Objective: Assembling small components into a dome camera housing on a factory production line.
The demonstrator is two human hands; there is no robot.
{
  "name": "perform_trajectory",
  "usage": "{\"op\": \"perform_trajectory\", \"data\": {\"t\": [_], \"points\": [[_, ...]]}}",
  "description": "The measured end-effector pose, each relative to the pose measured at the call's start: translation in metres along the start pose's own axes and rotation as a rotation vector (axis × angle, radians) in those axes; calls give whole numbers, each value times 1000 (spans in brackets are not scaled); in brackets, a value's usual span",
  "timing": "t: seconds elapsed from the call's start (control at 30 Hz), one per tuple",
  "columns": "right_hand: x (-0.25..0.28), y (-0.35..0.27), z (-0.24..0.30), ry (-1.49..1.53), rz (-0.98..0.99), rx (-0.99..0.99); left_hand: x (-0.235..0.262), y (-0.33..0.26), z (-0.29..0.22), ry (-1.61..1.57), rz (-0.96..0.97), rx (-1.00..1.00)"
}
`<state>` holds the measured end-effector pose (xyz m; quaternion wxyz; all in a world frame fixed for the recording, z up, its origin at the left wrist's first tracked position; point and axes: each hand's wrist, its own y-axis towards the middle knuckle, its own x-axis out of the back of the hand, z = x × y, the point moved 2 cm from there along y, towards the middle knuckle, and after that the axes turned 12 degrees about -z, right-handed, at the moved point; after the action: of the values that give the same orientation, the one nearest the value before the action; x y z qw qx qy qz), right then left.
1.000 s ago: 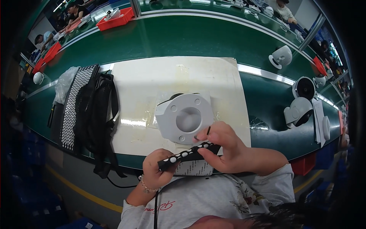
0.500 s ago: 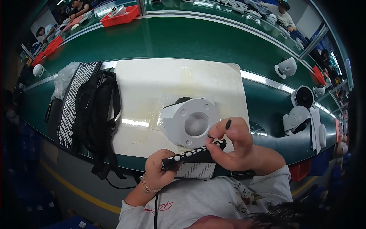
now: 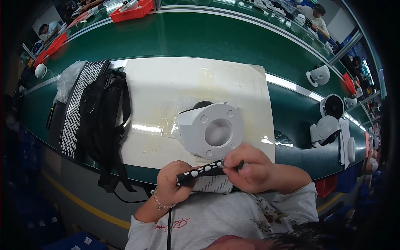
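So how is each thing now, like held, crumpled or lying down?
Dotted strip: held, slanted
Left grip: closed on the strip
Right grip: curled at the strip's right end, hold unclear
White board: lying flat
White housing: resting on the board
Plastic bag: crumpled
Black mesh: lying limp
Red bin: holding white parts

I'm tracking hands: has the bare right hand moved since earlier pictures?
Yes: the right hand has shifted toward the near side, judged against the white rectangular board.

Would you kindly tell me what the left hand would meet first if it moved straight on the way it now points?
Beyond the dotted strip it holds, the left hand would probably meet the white housing, though depth is unclear.
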<state>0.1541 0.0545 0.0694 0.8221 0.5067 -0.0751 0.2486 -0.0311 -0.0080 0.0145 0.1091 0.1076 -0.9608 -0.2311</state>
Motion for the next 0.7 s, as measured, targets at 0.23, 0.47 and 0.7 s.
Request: {"op": "perform_trajectory", "data": {"t": [0.23,0.47,0.7], "points": [[-3,2,-2,-52,-147,-53,0,0,-1,-14,-1,38],[2,12,4,-52,26,-17,1,1,2,-28,5,4],[24,26,-18,-38,-123,-111,0,-1,6,-89,30,71]]}}
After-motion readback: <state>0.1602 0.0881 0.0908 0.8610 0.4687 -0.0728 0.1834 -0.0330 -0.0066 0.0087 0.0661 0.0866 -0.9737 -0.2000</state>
